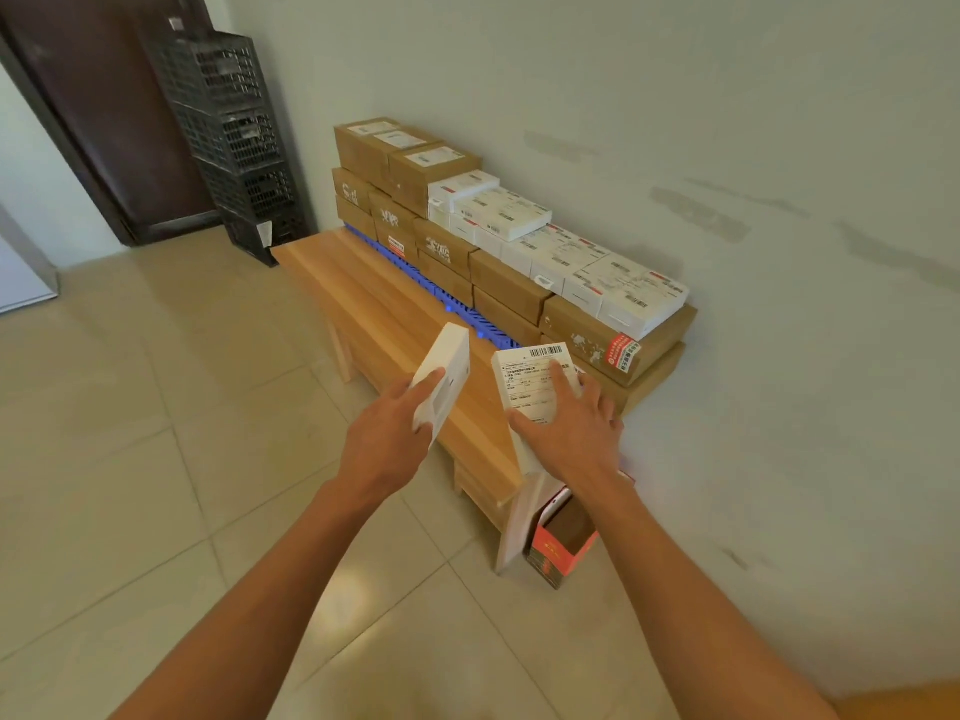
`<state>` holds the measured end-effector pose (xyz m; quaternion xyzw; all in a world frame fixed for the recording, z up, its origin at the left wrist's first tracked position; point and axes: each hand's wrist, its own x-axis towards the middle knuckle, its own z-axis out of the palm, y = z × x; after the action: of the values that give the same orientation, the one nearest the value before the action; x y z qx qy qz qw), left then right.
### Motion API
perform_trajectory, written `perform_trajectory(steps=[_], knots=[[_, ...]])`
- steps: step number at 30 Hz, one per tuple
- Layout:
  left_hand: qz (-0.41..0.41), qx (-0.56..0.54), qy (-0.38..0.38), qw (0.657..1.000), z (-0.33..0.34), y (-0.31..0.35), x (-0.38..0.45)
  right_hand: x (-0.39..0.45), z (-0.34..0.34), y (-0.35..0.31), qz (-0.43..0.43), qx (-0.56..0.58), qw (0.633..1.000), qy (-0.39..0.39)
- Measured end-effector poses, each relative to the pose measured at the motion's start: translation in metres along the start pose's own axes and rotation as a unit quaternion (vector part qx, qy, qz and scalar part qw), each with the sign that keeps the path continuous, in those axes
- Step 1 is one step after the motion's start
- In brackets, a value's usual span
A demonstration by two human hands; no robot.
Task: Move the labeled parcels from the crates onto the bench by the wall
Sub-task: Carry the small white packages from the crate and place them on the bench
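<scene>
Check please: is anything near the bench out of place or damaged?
One thing: an open red-and-brown carton stands on the floor at the bench's near end, its white flap hanging open. The stacked parcels look tidy.

Place: a plain room in a home or small office, used as a makeshift parcel depot
Floor: glossy beige tiles
Walls: bare pale wall, scuffed grey in places
Door: dark brown door in the far corner
Storage: black plastic crates stacked beside the door
Stock: brown cartons and white labelled boxes piled along the wall on a wooden bench
Labels: barcoded shipping slips on nearly every box
</scene>
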<state>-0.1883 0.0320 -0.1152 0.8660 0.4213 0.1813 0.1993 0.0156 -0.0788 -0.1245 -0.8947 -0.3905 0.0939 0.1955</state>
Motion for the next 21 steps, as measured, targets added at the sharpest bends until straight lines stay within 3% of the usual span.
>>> perform_trajectory(steps=[11, 21], knots=[[0.023, -0.054, -0.023, 0.998, -0.002, -0.067, 0.198, 0.157, 0.031, -0.076, 0.044, -0.013, 0.999, 0.026], [0.128, -0.070, -0.060, 0.987, 0.010, -0.079, 0.361, 0.263, 0.038, -0.107, 0.147, -0.004, 0.987, 0.068]])
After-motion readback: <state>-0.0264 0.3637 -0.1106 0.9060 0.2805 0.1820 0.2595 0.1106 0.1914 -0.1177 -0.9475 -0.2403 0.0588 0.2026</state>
